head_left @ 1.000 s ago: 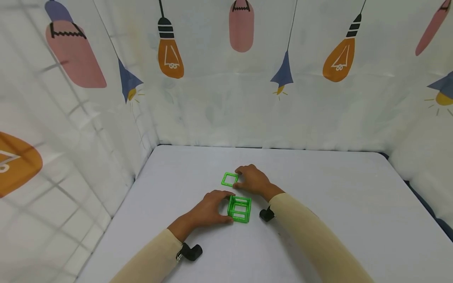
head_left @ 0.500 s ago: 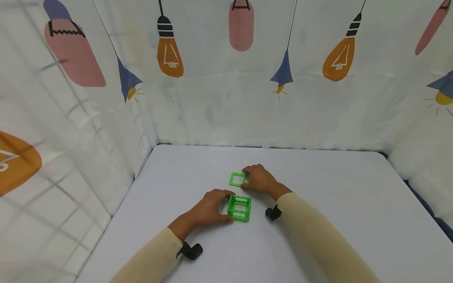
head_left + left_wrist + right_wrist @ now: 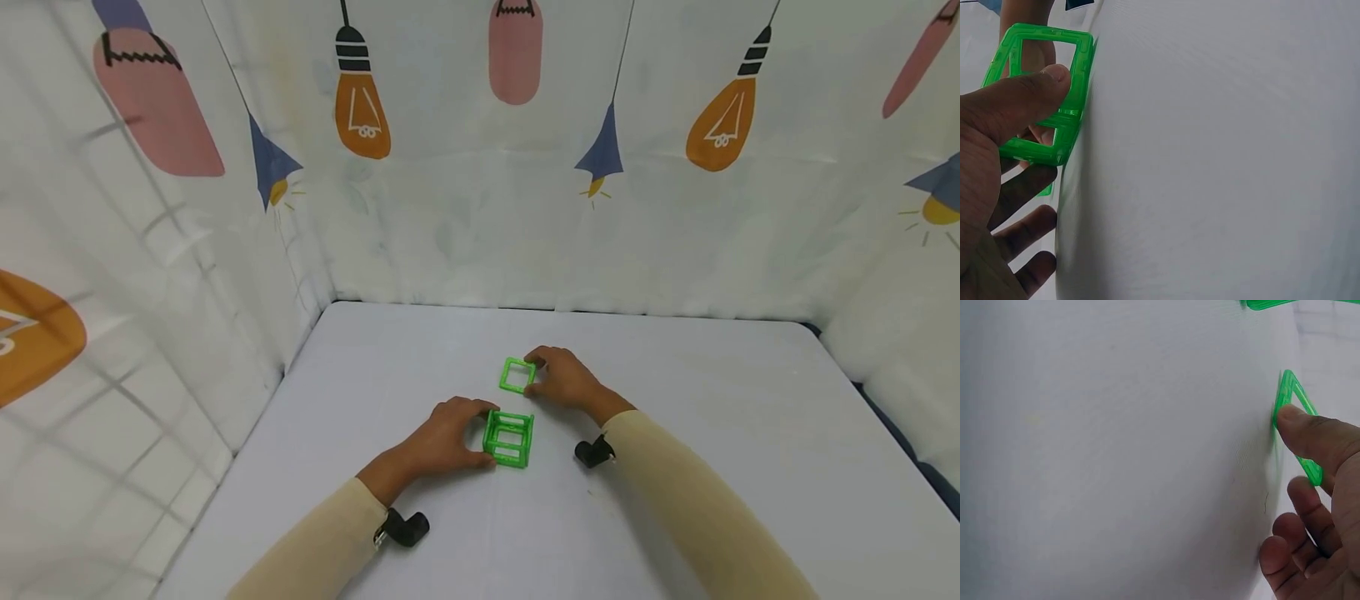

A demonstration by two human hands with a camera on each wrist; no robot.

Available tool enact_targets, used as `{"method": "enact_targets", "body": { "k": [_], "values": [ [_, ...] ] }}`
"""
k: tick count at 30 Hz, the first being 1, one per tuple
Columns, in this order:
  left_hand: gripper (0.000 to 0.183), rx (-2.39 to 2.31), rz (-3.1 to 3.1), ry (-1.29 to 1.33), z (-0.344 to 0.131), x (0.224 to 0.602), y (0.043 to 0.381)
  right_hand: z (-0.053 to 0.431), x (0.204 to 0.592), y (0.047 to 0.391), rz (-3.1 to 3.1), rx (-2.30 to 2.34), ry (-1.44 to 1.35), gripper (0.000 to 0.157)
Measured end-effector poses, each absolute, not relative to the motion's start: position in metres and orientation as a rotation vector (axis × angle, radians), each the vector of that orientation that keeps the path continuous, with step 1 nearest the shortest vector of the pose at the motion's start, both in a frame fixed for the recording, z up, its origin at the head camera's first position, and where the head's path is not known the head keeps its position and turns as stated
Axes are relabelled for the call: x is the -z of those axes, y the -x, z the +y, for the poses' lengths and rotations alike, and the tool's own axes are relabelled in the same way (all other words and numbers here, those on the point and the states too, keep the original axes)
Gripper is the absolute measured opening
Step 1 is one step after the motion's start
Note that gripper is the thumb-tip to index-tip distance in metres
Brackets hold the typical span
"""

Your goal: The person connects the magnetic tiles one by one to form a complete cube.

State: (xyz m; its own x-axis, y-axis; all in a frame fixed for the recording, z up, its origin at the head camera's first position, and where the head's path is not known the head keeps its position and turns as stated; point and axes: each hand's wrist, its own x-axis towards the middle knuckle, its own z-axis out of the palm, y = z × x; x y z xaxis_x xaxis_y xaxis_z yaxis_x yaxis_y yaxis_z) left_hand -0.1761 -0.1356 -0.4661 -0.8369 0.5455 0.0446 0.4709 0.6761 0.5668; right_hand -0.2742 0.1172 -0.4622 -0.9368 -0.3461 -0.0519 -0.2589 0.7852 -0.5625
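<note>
On the table stands a green box-shaped frame (image 3: 508, 457), built from square magnetic tile frames. My left hand (image 3: 444, 440) grips its left side between thumb and fingers; in the left wrist view the thumb (image 3: 1035, 94) lies across one of its tiles. Just behind the box, my right hand (image 3: 567, 382) pinches a single green square magnetic tile (image 3: 506, 375) by its right edge. That tile is tilted up from the tabletop, and a gap separates it from the box. In the right wrist view the thumb (image 3: 1310, 432) presses the tile's side.
A white-covered table (image 3: 720, 433) spreads out around both hands. White fabric walls (image 3: 465, 225) printed with lamps and bulbs enclose it at the back and sides. A small black device (image 3: 405, 528) is strapped to the left wrist, another (image 3: 594, 452) to the right.
My right hand has slid the single tile rightward, from behind the box's left side to directly behind it, and the tile now tilts up. The left hand keeps its grip on the box.
</note>
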Motion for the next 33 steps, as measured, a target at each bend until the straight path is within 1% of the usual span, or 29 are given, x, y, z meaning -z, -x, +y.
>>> {"method": "enact_targets", "body": {
  "k": [2,8,12,19,33],
  "values": [
    [0.071,-0.865,2.764,-0.845,-0.135,0.466,0.177,0.120,0.461,0.273,2.819,0.886,0.479,0.049],
    [0.071,-0.876,2.768,-0.848,-0.133,0.467,0.177,0.132,0.460,0.269,2.825,0.976,0.479,0.028],
    [0.071,-0.879,2.780,-0.848,-0.131,0.468,0.178,0.140,0.459,0.266,2.835,1.023,0.462,0.021],
    [0.071,-0.869,2.789,-0.824,-0.129,0.468,0.177,0.155,0.458,0.260,2.804,1.153,0.359,0.018],
    [0.075,-0.831,2.812,-0.829,-0.119,0.468,0.178,0.175,0.435,0.233,2.631,1.392,0.275,0.022]
  ]
}}
